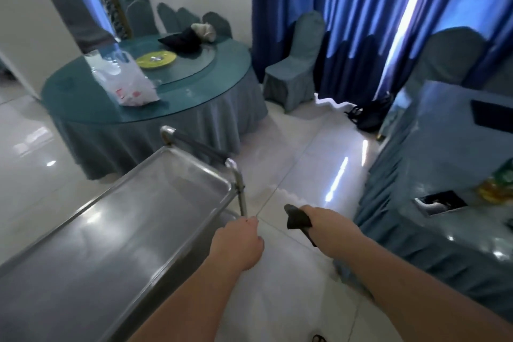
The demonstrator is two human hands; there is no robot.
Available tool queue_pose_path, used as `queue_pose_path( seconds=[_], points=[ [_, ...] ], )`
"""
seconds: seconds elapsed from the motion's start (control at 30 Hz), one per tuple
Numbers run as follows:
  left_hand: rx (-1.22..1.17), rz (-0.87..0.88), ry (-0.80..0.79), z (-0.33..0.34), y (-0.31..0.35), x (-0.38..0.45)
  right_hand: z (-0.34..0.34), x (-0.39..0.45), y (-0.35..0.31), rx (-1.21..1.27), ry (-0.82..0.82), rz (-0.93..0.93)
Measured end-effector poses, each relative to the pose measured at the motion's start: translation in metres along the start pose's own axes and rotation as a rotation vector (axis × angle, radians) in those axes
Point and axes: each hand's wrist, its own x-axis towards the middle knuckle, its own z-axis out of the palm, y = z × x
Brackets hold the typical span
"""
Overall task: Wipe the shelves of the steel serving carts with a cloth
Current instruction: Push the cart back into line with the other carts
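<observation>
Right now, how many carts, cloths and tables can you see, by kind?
Steel serving cart: 1
Dark cloth, held in the right hand: 1
Round table: 1
Covered table at right: 1
Total: 4
</observation>
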Motion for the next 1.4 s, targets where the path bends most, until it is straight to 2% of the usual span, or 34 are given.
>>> queue_pose_path(
  seconds=[0.3,0.57,0.8,1.0,1.17,1.4],
  points=[
    [0.066,0.085,0.012,-0.052,0.146,0.153,-0.087,0.087,0.159,-0.043,0.048,0.106],
    [0.126,0.074,-0.065,-0.078,0.171,0.276,-0.103,0.191,0.225,-0.083,-0.018,0.184],
    [0.125,0.058,-0.102,-0.128,0.146,0.433,-0.144,0.324,0.228,-0.128,-0.094,0.254],
    [0.073,0.031,-0.036,-0.197,0.109,0.529,-0.196,0.438,0.209,-0.126,-0.07,0.241],
    [0.011,-0.026,-0.004,-0.227,0.065,0.576,-0.216,0.533,0.184,-0.159,-0.097,0.148],
    [-0.044,-0.284,-0.005,-0.248,-0.028,0.634,-0.229,0.688,0.113,-0.135,-0.158,-0.105]
  ],
)
